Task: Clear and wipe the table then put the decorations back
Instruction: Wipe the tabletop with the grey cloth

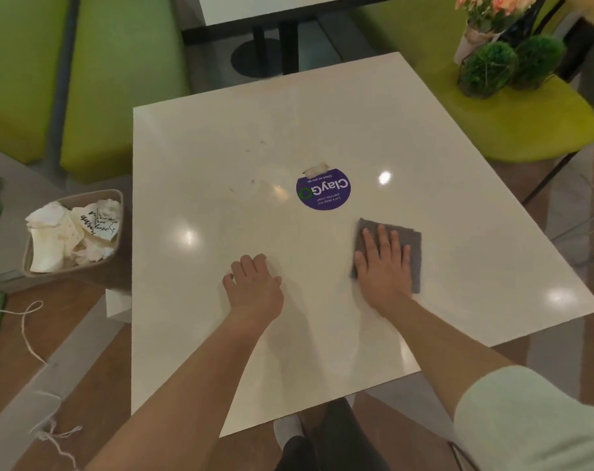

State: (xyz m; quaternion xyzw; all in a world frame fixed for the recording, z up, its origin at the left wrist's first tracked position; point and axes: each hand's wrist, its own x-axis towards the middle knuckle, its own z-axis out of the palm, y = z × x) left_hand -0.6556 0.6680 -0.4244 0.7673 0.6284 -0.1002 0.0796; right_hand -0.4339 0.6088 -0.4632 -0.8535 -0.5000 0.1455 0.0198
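Table, cloth under right fingers

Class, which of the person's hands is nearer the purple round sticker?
Right. The right hand presses the grey cloth just below the sticker; the left hand rests farther down-left.

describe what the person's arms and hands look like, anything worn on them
Both hands, the left hand and the right hand, are bare: no gloves, rings, watch or bracelets show. Both forearms are uncovered too. Only the right arm shows clothing, a loose pale mint-green sleeve ending near the elbow. The left arm runs out of view before any sleeve appears.
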